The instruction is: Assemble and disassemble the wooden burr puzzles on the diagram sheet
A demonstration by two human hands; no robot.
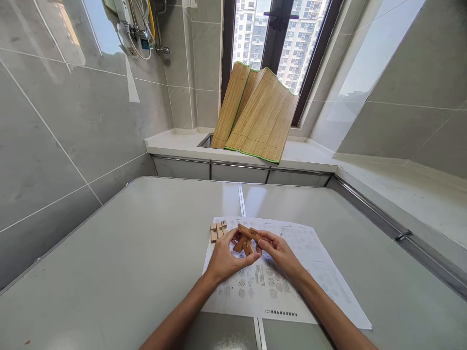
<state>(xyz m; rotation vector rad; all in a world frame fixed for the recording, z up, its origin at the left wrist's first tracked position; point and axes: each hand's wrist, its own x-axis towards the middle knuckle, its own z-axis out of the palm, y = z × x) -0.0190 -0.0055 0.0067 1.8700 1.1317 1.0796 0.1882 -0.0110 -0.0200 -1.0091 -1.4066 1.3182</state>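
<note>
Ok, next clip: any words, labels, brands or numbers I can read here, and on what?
None readable.
White printed paper sheet under both hands: diagrams and a bottom text line, too small.
Small tan wooden blocks: no marks legible.
White wall-mounted heater: no label legible.

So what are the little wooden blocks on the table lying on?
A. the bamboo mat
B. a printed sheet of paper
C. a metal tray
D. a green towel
B: the loose wooden blocks lie on the top left corner of the printed sheet of paper, close beside the left hand; the bamboo mat leans far off at the window.
</note>
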